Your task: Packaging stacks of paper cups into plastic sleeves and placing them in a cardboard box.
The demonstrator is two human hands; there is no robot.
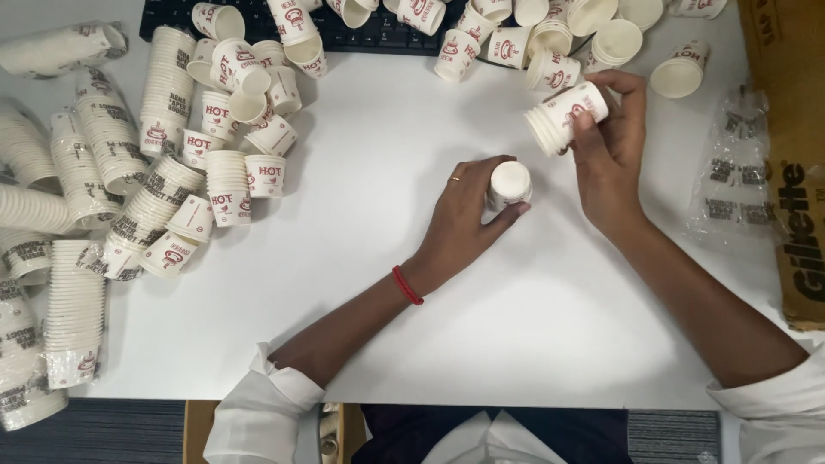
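My left hand [468,210] is closed around a small stack of white paper cups [509,183] standing upside down on the white table [361,283]. My right hand [612,146] holds another short stack of printed paper cups [567,116] tilted on its side, just above and to the right of the first stack. A red thread band circles my left wrist and a ring is on one finger.
Several long sleeves of nested cups [77,172] and loose cups [241,94] crowd the left side. More loose cups [550,34] lie along the back over a black keyboard [361,34]. An empty plastic wrapper [730,172] and a cardboard box [795,155] sit at the right.
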